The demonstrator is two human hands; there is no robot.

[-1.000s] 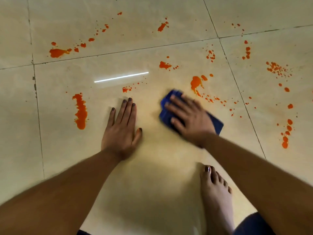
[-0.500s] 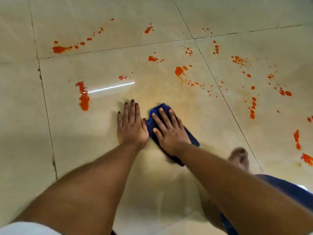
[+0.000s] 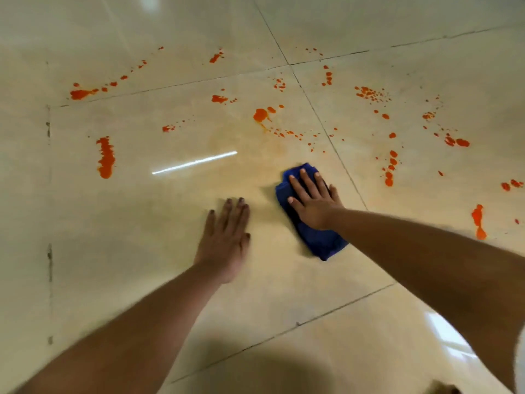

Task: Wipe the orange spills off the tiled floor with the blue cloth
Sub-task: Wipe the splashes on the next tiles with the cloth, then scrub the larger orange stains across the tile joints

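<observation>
Glossy cream tiled floor (image 3: 119, 251) fills the whole view, crossed by thin dark grout lines and catching a bright streak of reflected light. Both hands lie on one large tile. The right hand (image 3: 314, 201) is the working grip: its fingers are straight and spread, pressing flat on the blue cloth (image 3: 321, 240), which sits bunched under the palm with its long axis running from beyond the fingertips back toward the wrist and outward. The left hand (image 3: 225, 237) rests flat on bare tile just beside it, fingers straight, holding nothing, seemingly as a prop.

Straight ahead of the right grip, past a faint orange haze on the tile, lies the nearest big orange blot (image 3: 260, 115) with a trail of small drops running off to the grip's outer side. A long orange streak (image 3: 105, 157) lies well off beyond the left hand; many more splashes (image 3: 392, 163) dot the neighbouring tile on the right. Judging by this, a forward push along the cloth's length comes next, and most of the wiping remains.
</observation>
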